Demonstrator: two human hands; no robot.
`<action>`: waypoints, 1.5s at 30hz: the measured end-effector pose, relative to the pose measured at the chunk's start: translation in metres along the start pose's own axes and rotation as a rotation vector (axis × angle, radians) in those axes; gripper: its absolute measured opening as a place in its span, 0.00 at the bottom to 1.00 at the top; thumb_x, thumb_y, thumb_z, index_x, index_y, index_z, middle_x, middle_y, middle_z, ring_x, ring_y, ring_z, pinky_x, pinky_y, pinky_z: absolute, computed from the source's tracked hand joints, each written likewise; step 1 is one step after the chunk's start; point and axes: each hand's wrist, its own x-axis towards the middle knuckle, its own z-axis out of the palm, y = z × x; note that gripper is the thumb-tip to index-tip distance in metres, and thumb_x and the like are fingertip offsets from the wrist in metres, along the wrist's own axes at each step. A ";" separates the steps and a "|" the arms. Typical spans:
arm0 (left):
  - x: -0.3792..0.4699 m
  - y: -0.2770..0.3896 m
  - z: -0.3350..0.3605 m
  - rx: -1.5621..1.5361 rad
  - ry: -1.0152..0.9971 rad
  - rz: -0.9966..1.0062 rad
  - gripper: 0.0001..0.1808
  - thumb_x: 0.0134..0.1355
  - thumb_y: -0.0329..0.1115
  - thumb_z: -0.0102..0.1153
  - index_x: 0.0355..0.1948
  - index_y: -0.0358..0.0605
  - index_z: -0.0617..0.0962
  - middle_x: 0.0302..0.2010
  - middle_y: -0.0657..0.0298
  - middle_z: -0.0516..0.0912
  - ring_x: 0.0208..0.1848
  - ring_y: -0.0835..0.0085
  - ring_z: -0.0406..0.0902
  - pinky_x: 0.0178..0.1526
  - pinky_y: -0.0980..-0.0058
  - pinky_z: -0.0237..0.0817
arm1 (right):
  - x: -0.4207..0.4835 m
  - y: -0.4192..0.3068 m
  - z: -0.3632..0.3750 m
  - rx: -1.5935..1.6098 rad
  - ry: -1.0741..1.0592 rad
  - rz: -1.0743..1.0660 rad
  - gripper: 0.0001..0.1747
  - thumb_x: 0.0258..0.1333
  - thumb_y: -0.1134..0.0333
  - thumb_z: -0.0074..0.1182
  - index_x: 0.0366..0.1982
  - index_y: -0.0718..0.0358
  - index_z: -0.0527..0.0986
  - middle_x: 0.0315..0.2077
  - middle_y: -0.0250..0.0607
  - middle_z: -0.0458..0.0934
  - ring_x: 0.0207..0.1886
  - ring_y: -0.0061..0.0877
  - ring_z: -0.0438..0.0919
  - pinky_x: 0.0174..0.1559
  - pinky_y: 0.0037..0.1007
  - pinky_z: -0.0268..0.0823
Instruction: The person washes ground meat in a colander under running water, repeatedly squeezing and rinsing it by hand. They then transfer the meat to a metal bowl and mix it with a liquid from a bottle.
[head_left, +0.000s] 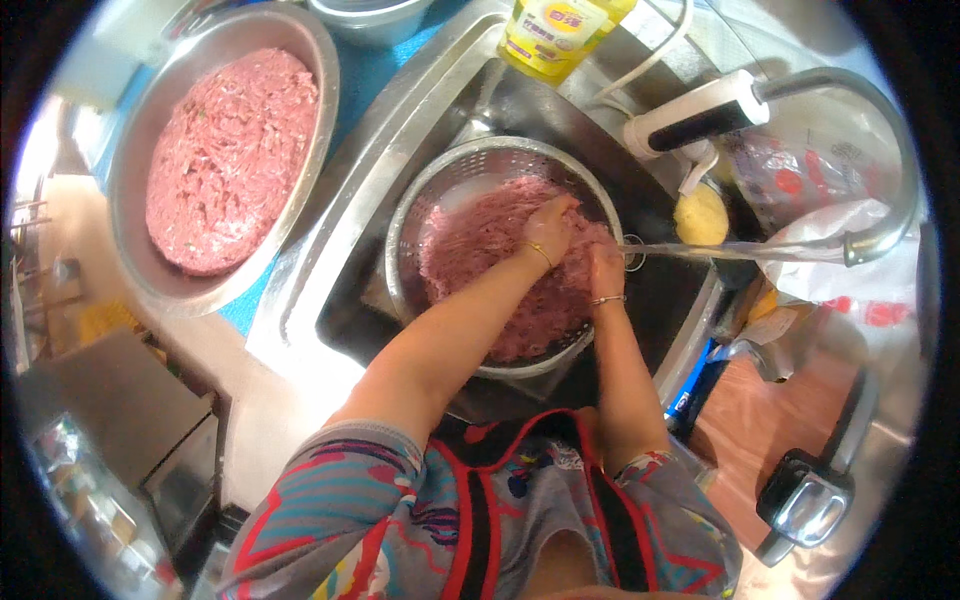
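A round perforated metal colander (396, 247) stands in the sink (352, 296), with wet pink minced meat (480, 247) in it. My left hand (551, 229), a gold-coloured bracelet at its wrist, presses into the meat right of the middle. Close beside it, my right hand (607, 271) touches the meat near the colander's right rim. The meat hides many of the fingers, so their grip cannot be made out. A thin stream of water (697, 252) runs from the curved faucet spout (855, 247) towards my right hand.
A large metal basin (321, 142) of minced meat (232, 157) stands left of the sink. Behind the sink are a yellow detergent bottle (562, 34) and a white-and-black faucet body (697, 116). A yellow sponge (701, 215) and plastic bags (825, 225) lie right. A cleaver-like handled tool (806, 495) is lower right.
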 end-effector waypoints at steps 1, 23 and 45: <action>0.003 0.002 -0.001 0.101 -0.095 -0.060 0.11 0.50 0.35 0.50 0.35 0.43 0.73 0.36 0.54 0.75 0.37 0.55 0.73 0.40 0.65 0.65 | -0.002 -0.006 -0.002 0.069 -0.028 0.035 0.18 0.46 0.73 0.40 0.42 0.68 0.70 0.44 0.40 0.71 0.49 0.26 0.67 0.51 0.25 0.57; -0.007 0.013 -0.042 0.388 -0.282 -0.152 0.13 0.53 0.40 0.50 0.37 0.46 0.74 0.33 0.53 0.77 0.36 0.55 0.74 0.37 0.61 0.65 | -0.009 -0.029 -0.003 -0.278 0.018 -0.056 0.15 0.44 0.64 0.51 0.35 0.62 0.74 0.26 0.44 0.77 0.32 0.33 0.76 0.35 0.30 0.66; -0.038 -0.012 -0.061 0.220 -0.349 -0.290 0.33 0.39 0.34 0.60 0.50 0.39 0.66 0.37 0.52 0.77 0.38 0.63 0.75 0.43 0.72 0.65 | -0.017 -0.001 0.032 0.092 0.004 0.040 0.26 0.41 0.66 0.55 0.46 0.61 0.66 0.36 0.40 0.74 0.40 0.33 0.73 0.39 0.31 0.66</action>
